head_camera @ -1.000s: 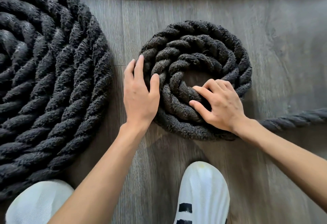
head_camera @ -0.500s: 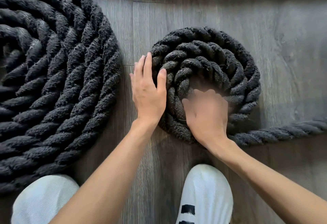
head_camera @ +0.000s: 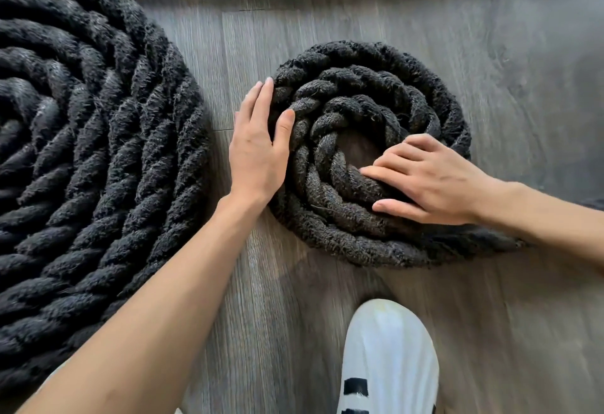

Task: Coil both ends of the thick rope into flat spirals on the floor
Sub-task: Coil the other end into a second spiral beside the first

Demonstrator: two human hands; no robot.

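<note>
— What lies around the small spiral [head_camera: 369,152]?
— I see the big coil [head_camera: 91,139] at left, my white shoe [head_camera: 389,358] below, all on grey wood floor [head_camera: 327,21].
— Hands?
— Left hand [head_camera: 258,149] flat and open against its rim; right hand [head_camera: 425,181] open, pressing the inner turns.

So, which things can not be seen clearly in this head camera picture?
- Large rope spiral: cut off by the left edge, so its full size is unknown.
- Free rope leaving the small spiral: hidden under the right forearm.
- Small spiral's inner rope end: covered by the right hand.
- Left hand: fingertips behind the coil's outer wall.
- White shoe: cut off by the bottom edge.
</note>
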